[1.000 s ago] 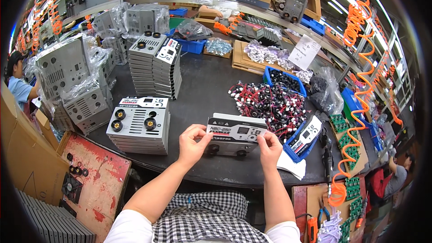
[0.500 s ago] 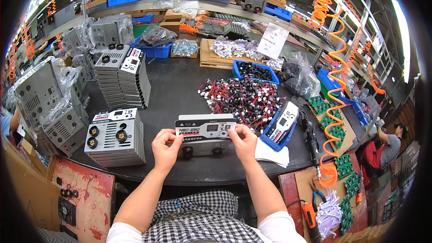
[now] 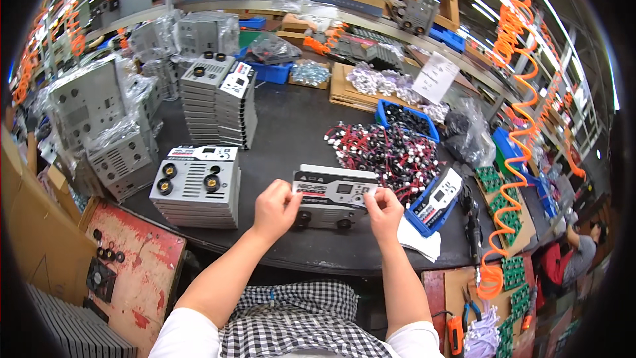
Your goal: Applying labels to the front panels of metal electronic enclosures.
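Note:
A grey metal front panel [image 3: 329, 217] stands nearly upright on the dark bench before me, with two round black sockets low on its face. Across its upper part lies a black-and-white label [image 3: 331, 189] with a small dark window. My left hand [image 3: 274, 212] is closed in a pinch at the panel's left edge, beside the label's end. At the opposite edge, my right hand [image 3: 385, 215] pinches the panel near the label's right end, fingertips on its face. Left of my hands sits a stack of similar labelled panels [image 3: 195, 189].
Farther back rises a taller panel stack [image 3: 215, 106]; plastic-wrapped panels [image 3: 89, 103] stand at the left. Red-and-black wired parts [image 3: 387, 156] are heaped behind my right hand. A blue tray of labels [image 3: 434, 203], white paper [image 3: 419, 241] and a power screwdriver [image 3: 472, 225] lie rightward.
My view has swung left, so the whole scene sits farther right in the picture. Both hands keep their pinch at the panel's two ends, with little movement against the bench.

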Tool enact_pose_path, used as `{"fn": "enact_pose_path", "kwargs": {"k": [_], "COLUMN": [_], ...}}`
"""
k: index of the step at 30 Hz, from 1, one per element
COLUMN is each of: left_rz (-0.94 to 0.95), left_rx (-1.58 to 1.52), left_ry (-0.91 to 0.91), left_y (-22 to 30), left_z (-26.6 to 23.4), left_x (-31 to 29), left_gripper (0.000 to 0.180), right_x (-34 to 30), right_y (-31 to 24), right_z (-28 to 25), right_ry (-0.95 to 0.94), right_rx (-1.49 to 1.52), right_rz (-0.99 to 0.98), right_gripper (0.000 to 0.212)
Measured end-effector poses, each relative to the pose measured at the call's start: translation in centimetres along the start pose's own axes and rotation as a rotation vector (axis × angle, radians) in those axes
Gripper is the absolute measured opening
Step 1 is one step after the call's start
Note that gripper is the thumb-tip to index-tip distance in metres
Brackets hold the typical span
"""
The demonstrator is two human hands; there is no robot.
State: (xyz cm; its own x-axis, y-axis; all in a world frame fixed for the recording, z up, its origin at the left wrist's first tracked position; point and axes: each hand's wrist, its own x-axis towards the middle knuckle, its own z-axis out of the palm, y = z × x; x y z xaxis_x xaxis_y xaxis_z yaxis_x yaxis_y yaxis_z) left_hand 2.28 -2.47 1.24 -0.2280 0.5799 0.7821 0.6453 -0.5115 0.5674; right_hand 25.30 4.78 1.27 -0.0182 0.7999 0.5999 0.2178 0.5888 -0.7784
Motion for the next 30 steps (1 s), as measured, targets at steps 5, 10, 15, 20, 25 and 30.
{"fn": "enact_pose_path", "kwargs": {"k": [5, 10, 15, 20, 25, 30], "left_rz": [-0.127, -0.33, -0.426, -0.606, -0.671, -0.641], "left_rx": [-0.074, -0.197, -0.357, -0.364, -0.581, -0.011], "left_ry": [0.005, 0.067, -0.031, -0.023, -0.113, -0.272], "left_y": [-0.7, 2.4, 4.7, 2.4, -0.5, -5.5], "left_z": [-0.4, -1.7, -9.1, -18.2, -24.4, -24.4], "left_x": [-0.2, -1.3, 2.5, 9.5, 10.1, 4.5], "left_gripper": [0.029, 0.029, 0.022, 0.032, 0.052, 0.074], "right_x": [0.3, -1.4, -1.2, 3.5, 6.5, 5.0], "right_y": [0.8, -2.5, -9.7, -12.3, -12.2, -7.4], "right_z": [-0.5, -1.5, 1.7, 11.9, 21.3, 27.7], "right_ry": [-0.071, -0.113, -0.295, -0.515, -0.58, -0.514], "right_rx": [-0.045, -0.095, 0.262, 0.417, 0.446, -0.137], "right_rz": [-0.063, -0.271, 0.179, 0.488, 0.573, 0.258], "right_gripper": [0.024, 0.035, 0.025, 0.037, 0.029, 0.032]}}
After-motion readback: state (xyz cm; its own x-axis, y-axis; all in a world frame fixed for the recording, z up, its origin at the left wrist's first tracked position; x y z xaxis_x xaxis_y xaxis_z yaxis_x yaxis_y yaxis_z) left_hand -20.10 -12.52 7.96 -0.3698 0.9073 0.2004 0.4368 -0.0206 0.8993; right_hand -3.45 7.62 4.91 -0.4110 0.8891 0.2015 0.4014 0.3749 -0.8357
